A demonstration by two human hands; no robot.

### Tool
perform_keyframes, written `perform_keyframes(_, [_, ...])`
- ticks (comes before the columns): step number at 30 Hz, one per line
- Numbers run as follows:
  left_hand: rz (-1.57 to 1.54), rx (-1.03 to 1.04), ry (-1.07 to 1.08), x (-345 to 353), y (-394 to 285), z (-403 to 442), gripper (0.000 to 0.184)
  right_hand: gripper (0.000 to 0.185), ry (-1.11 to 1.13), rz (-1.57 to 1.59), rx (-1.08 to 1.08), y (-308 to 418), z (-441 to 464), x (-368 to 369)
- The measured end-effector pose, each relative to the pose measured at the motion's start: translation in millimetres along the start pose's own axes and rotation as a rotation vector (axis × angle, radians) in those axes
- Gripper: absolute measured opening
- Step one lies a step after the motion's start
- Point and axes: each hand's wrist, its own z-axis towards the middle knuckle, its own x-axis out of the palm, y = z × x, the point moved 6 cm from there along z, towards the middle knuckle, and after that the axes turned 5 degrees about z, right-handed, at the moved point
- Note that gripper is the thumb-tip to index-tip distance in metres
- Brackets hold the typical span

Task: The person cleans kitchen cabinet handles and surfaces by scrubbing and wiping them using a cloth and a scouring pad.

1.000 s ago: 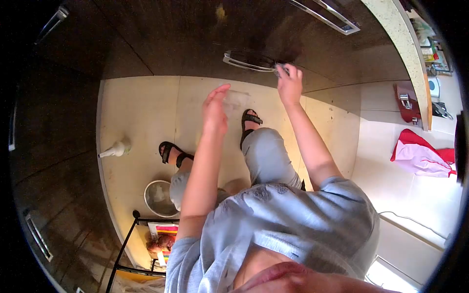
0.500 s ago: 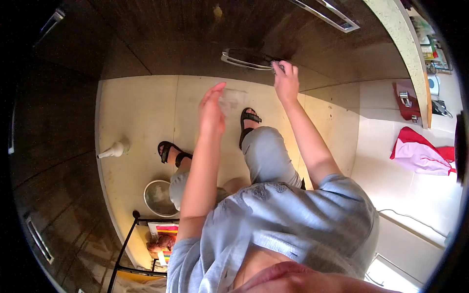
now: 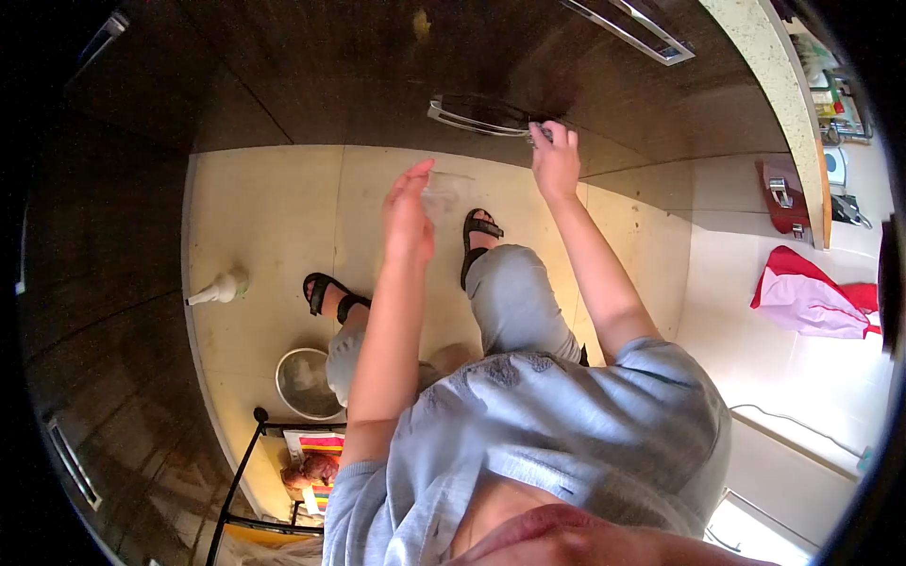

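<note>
My right hand (image 3: 557, 160) is closed around a small grey scouring pad (image 3: 540, 135), mostly hidden by the fingers. It presses against the dark cabinet front (image 3: 359, 94) at the right end of a silver bar handle (image 3: 477, 123). To the left, my left hand (image 3: 409, 215) hovers over the floor with its fingers stretched out and nothing visible in it. A pale, blurry patch (image 3: 448, 193) shows on the floor beside that hand.
A white squeeze bottle (image 3: 222, 287) lies on the tiled floor (image 3: 274, 217) at left. A round basin (image 3: 307, 407) is beside my leg. A black metal rack (image 3: 247, 472) holds a colourful package (image 3: 316, 464). Pink and red cloth (image 3: 812, 297) is at right.
My right hand has shifted very slightly along the handle's right end with the scouring pad. My left hand has stayed almost still.
</note>
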Motion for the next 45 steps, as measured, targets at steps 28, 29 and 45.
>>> perform_keyframes(28, [0.205,-0.236,0.319,45,36,-5,0.022,0.019,0.721,1.584,1.188,45,-77,50])
perform_keyframes(29, [0.245,-0.219,0.313,46,40,-6,0.022,0.014,0.735,1.615,1.174,40,-84,62])
perform_keyframes(45, [0.313,0.051,0.073,23,-6,-19,0.029,0.034,-0.034,1.124,0.921,-16,-49,247])
